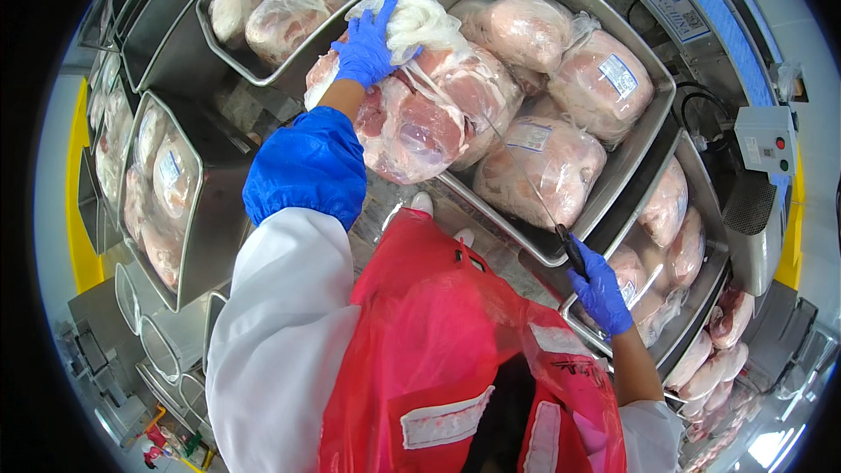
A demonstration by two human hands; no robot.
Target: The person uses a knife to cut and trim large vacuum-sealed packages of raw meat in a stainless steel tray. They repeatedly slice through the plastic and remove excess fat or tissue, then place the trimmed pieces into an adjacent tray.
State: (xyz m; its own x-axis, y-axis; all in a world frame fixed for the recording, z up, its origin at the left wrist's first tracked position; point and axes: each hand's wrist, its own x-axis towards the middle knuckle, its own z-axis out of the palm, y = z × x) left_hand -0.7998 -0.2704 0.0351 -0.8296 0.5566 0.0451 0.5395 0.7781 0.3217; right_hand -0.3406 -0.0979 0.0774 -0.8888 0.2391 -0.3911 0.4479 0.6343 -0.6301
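Observation:
My left hand [366, 51], in a blue glove, grips the bunched, whitish plastic bag [422, 24] at the top of a large piece of raw meat [412, 118]. Pink flesh and pale fat show on this piece, which lies over the left rim of a deep steel bin [626, 188]. My right hand [603, 291], also gloved in blue, is closed round the black handle of a knife [569, 250]. The knife's thin blade slants up and left across a bagged piece of meat [539, 171], its tip close to the large piece.
Further bagged meat fills a steel bin [285, 70] at the upper left, another bin [200, 171] at the left and one [714, 210] at the right. A grey control box [764, 142] with buttons stands beyond the right bin. Tiled floor [504, 250] shows between the bins and my red apron.

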